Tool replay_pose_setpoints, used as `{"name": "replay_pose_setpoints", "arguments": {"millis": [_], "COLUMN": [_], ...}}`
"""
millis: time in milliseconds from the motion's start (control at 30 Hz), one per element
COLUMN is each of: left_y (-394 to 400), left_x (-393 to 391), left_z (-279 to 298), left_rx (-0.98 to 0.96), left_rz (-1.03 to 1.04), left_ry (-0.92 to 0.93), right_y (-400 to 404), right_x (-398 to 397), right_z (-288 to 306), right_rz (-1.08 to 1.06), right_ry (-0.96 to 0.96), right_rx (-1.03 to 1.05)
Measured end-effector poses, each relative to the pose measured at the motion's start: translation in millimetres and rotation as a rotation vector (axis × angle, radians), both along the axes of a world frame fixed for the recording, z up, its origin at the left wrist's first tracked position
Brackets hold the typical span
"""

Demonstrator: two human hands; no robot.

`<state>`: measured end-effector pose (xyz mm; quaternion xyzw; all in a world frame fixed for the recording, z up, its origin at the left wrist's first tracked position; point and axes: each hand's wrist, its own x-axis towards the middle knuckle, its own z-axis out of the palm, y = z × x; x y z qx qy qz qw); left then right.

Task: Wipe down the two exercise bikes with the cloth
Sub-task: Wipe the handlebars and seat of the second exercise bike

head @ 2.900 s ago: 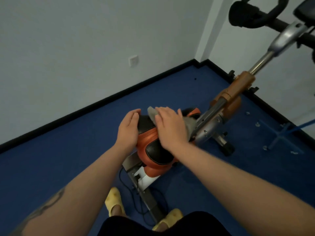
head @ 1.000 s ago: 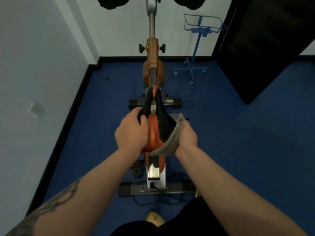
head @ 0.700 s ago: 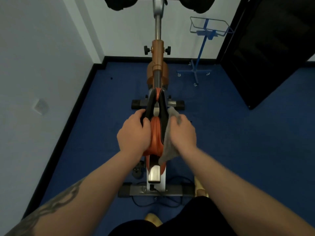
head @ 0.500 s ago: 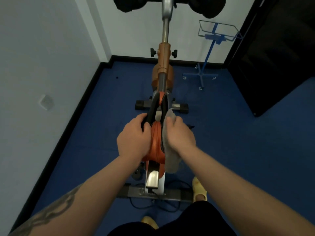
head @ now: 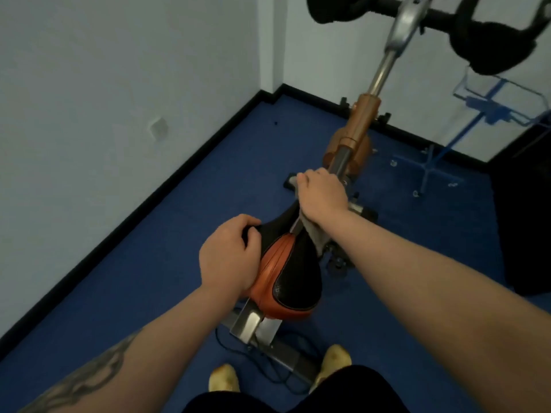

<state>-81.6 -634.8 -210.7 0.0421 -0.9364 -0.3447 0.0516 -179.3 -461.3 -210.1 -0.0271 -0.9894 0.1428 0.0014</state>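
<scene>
One exercise bike (head: 354,138) fills a corner of the room, its black handlebars (head: 483,40) high by the white wall (head: 104,84) and its orange-and-black saddle (head: 286,275) low in front. A person's left hand (head: 228,263) curls its grip round the saddle's left edge; the right hand (head: 322,195) clutches the grey cloth (head: 317,236) at the saddle's nose, beside the frame tube. Loose cloth hanging under the wrist could likely snag on the frame's fittings. Blue carpet (head: 149,278) meets black skirting; a blue wire stand (head: 447,144) waits right. Any second bike is out of sight.
</scene>
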Motion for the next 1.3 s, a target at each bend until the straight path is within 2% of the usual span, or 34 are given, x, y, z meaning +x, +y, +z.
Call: {"name": "replay_pose_setpoints", "arguments": {"millis": [67,133,233,267,333,433,500,533,600,633,700,733,800,900,933,1000,1100,1200,1300], "left_y": [4.7,10.7,24.0,28.6,37.3,55.5,68.5,73.1,76.5,76.3,75.9,76.0,78.3,79.7,79.3,79.3,79.9,81.0,79.7], "left_x": [5.6,10.9,21.7,25.3,30.9,40.7,46.9,49.1,49.3,49.0,49.5,49.5,49.6,49.8,49.2,48.3,49.6,51.5,49.1], "left_z": [-1.3,-4.9,-9.0,-8.6,-7.9,-11.5,-12.6,-13.0,-14.5,-15.2,-15.6,-15.1,-15.0,-13.8,-13.7,-13.1,-11.5,-11.5,-8.9], "left_rx": [-0.012,0.071,0.329,0.404,0.490,0.512,0.510,0.517,0.555,0.575,0.599,0.604,0.606,0.608,0.613,0.631,0.672,0.709,0.715], "left_rz": [0.170,0.333,0.525,0.569,0.633,0.705,0.752,0.775,0.817,0.832,0.856,0.870,0.915,0.986,0.998,1.007,0.993,0.999,1.019], "left_ry": [0.015,-0.010,-0.035,-0.023,0.015,0.063,0.124,0.152,0.183,0.196,0.222,0.226,0.221,0.233,0.239,0.261,0.333,0.342,0.300], "right_y": [-1.9,-25.6,-52.7,-47.0,-24.1,-6.1,-22.3,-34.3,-50.8,-50.6,-37.2,-24.9,0.4,-7.0,-23.4,-54.3,-54.2,-6.6,4.5], "right_x": [-0.2,21.8,54.2,52.6,26.3,-10.0,7.2,23.1,51.7,57.9,45.8,31.7,6.7,9.3,21.4,52.2,83.0,92.9,66.9], "right_z": [10.4,13.4,8.5,12.1,19.2,23.6,19.2,12.5,5.3,4.7,13.0,16.4,19.5,15.8,11.5,6.2,4.1,5.5,4.8], "right_rz": [0.274,0.563,0.776,0.817,0.886,0.744,0.753,0.764,0.774,0.833,1.002,1.033,0.921,0.718,0.688,0.664,0.807,0.997,0.992], "right_ry": [-0.036,0.019,0.042,-0.006,-0.147,-0.239,-0.138,-0.076,-0.003,0.004,-0.067,-0.131,-0.192,-0.112,-0.058,0.025,0.069,0.040,-0.055], "right_rx": [0.233,0.288,-0.093,-0.146,-0.057,0.223,0.328,0.261,-0.026,-0.134,-0.212,-0.194,-0.016,0.246,0.246,0.082,-0.133,-0.128,-0.008]}}
